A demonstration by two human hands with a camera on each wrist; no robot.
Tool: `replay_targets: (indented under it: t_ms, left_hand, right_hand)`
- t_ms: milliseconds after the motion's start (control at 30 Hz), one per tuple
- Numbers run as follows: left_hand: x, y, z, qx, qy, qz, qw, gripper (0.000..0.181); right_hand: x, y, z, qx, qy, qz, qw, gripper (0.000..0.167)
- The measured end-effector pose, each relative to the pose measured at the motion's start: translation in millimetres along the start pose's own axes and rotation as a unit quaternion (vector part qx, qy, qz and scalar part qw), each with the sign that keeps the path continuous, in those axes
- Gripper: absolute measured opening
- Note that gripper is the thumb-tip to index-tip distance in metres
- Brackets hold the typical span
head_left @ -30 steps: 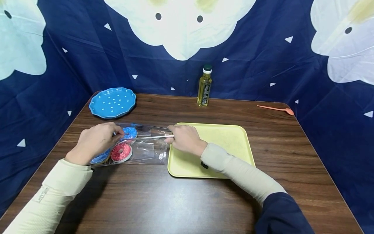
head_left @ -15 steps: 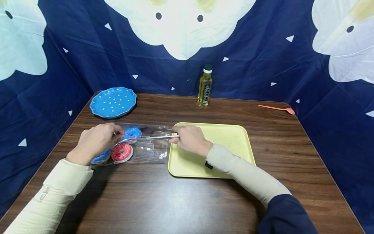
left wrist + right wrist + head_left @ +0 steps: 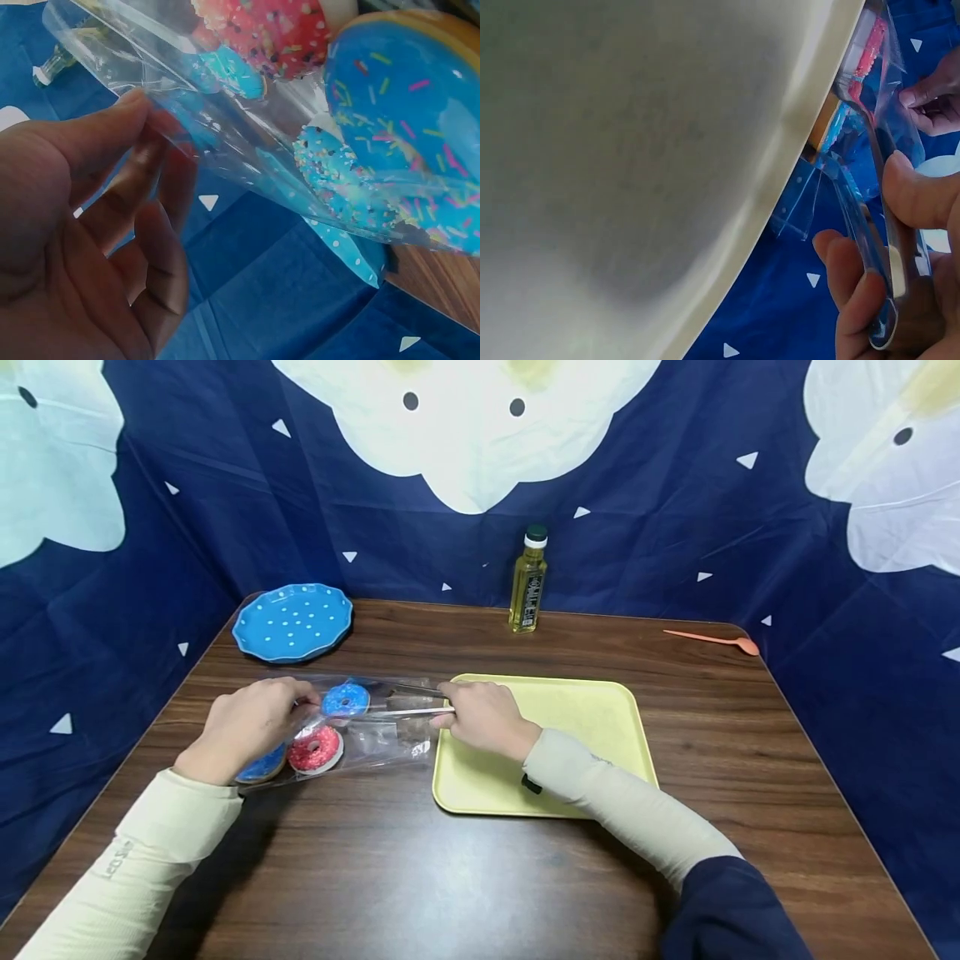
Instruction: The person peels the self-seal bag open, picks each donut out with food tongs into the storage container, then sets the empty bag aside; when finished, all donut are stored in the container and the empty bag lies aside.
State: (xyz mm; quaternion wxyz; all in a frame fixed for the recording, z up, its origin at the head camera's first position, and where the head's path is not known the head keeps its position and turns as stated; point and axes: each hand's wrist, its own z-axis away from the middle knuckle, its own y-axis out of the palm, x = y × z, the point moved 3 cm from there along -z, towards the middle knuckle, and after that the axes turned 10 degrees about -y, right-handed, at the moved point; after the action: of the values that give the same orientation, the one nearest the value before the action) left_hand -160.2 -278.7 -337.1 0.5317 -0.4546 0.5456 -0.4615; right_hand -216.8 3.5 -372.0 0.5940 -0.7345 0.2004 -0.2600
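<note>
A clear plastic bag (image 3: 390, 753) holds several doughnuts on the left of the table. My left hand (image 3: 251, 727) pinches its upper edge between thumb and fingers, seen also in the left wrist view, where the bag film (image 3: 142, 52) is lifted. From the right, my right hand (image 3: 486, 717) grips metal tongs (image 3: 896, 259), whose arms reach into the bag. A blue doughnut (image 3: 347, 698) lies by the tongs' far ends; whether they touch it is unclear. Nearer lie a red doughnut (image 3: 315, 750) and another blue doughnut (image 3: 262, 766), partly behind my left hand.
A yellow tray (image 3: 555, 777) sits under my right forearm, beside the bag. Behind the bag stands a blue dotted plate (image 3: 292, 622). An oil bottle (image 3: 528, 585) is at the back, an orange spoon (image 3: 712, 637) at the back right. Blue cloth (image 3: 622, 552) hangs behind the table.
The blue doughnut by the tongs has slid right inside the bag. My right hand moved slightly right, then a little back left. My left hand keeps its pinch on the bag.
</note>
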Motion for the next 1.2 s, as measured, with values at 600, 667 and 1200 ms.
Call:
replay_targets:
  t_ms: [600, 667, 1200]
  left_hand:
    - [-0.2, 0.0, 4.8, 0.005, 0.008, -0.009, 0.9999, 0.016]
    - [-0.2, 0.6, 5.6, 0.006, 0.007, -0.008, 0.9999, 0.015]
    - [0.5, -0.5, 5.3, -0.002, 0.019, -0.005, 0.9998, 0.014]
  right_hand:
    - [-5, -10, 40.4, -0.036, 0.007, -0.001, 0.9993, 0.046]
    - [-7, -13, 46.4, -0.047, 0.006, -0.001, 0.9989, 0.043]
    - [-35, -32, 97.6, -0.100, 0.028, 0.000, 0.9946, 0.040]
